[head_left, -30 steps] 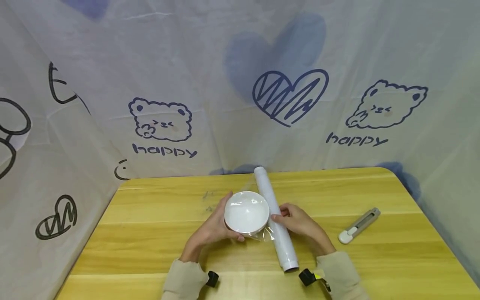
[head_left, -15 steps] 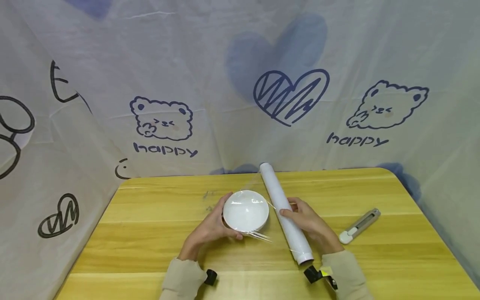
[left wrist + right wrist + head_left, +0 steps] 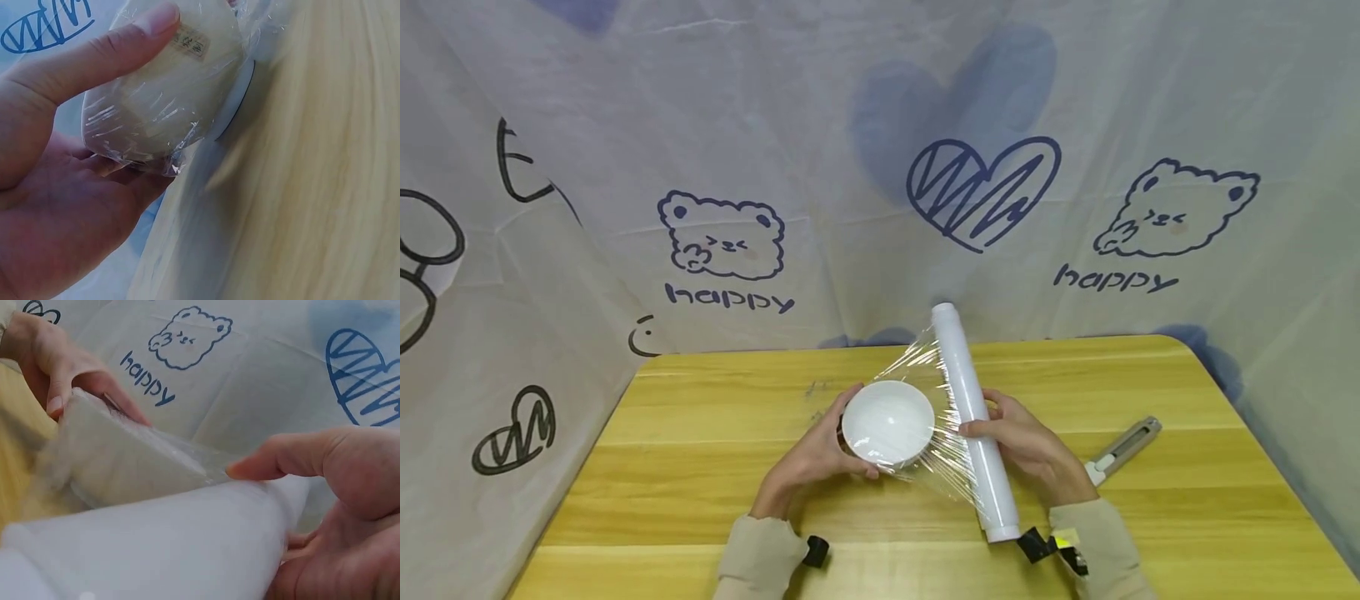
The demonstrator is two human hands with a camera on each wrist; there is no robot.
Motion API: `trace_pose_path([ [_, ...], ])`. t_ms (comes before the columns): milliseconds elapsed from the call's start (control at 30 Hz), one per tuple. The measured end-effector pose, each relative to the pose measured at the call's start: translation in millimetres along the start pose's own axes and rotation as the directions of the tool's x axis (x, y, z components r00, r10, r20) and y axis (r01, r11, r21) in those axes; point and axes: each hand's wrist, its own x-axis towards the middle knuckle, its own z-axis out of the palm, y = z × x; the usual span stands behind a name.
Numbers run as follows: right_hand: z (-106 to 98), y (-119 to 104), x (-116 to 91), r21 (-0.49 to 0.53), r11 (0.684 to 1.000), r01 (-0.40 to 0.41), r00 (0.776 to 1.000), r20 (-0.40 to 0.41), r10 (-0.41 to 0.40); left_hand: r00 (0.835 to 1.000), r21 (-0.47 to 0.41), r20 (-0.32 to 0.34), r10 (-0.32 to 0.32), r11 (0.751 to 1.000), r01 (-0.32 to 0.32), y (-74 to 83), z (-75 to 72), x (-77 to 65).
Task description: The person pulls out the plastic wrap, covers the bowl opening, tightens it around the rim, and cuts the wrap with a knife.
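Note:
A white bowl has clear plastic wrap stretched over its mouth. My left hand grips the bowl from the left, thumb on the near side and fingers round the far side. In the left wrist view, wrap clings to the bowl's wall, where a small printed label shows. My right hand holds a long white roll of plastic wrap at its middle, thumb on top. Between roll and bowl a sheet of plastic wrap runs taut and creased. The right hand's fingers are partly hidden under the roll.
A grey and white box cutter lies on the wooden table to the right, its near end partly covered by the right wrist. A printed cloth hangs behind the table and along both sides.
The roll has moved right, away from the bowl, in my right hand, and its far end has risen in the view. The wrap between them has spread out. The left hand shifts slightly left.

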Motion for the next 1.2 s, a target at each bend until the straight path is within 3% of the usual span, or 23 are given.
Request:
trace_pose_path([
  [133, -4, 2, 0, 0.048, 0.999, 0.002, 0.999, 0.051, -0.004, 1.000, -0.012, 0.015, 0.000, 1.000, 0.001, -1.5, -0.6, 0.8],
  [300, -8, -1, -3, 0.177, 0.984, -0.010, 0.990, 0.143, -0.015, 1.000, -0.009, 0.019, 0.016, 1.000, -0.016, -4.3, -2.6, 1.1],
  [433, -11, -3, -5, 0.248, 0.969, -0.018, 0.988, 0.153, -0.020, 0.999, 0.001, 0.022, 0.046, 0.999, -0.046, -4.3, -4.6, 0.6],
  [700, -16, -2, -5, 0.192, 0.981, -0.022, 0.990, 0.139, -0.005, 0.996, -0.038, 0.040, 0.077, 0.996, -0.076, -6.1, -7.4, -0.9],
  [900, -18, 0, -3, 0.236, 0.971, -0.026, 0.993, 0.116, -0.002, 0.996, -0.049, 0.048, 0.081, 0.996, -0.079, -9.0, -9.5, -1.8],
  [1200, -24, -2, -9, 0.228, 0.973, -0.017, 0.987, 0.158, -0.019, 0.996, -0.060, 0.056, 0.064, 0.996, -0.061, -9.9, -14.5, -5.9],
])
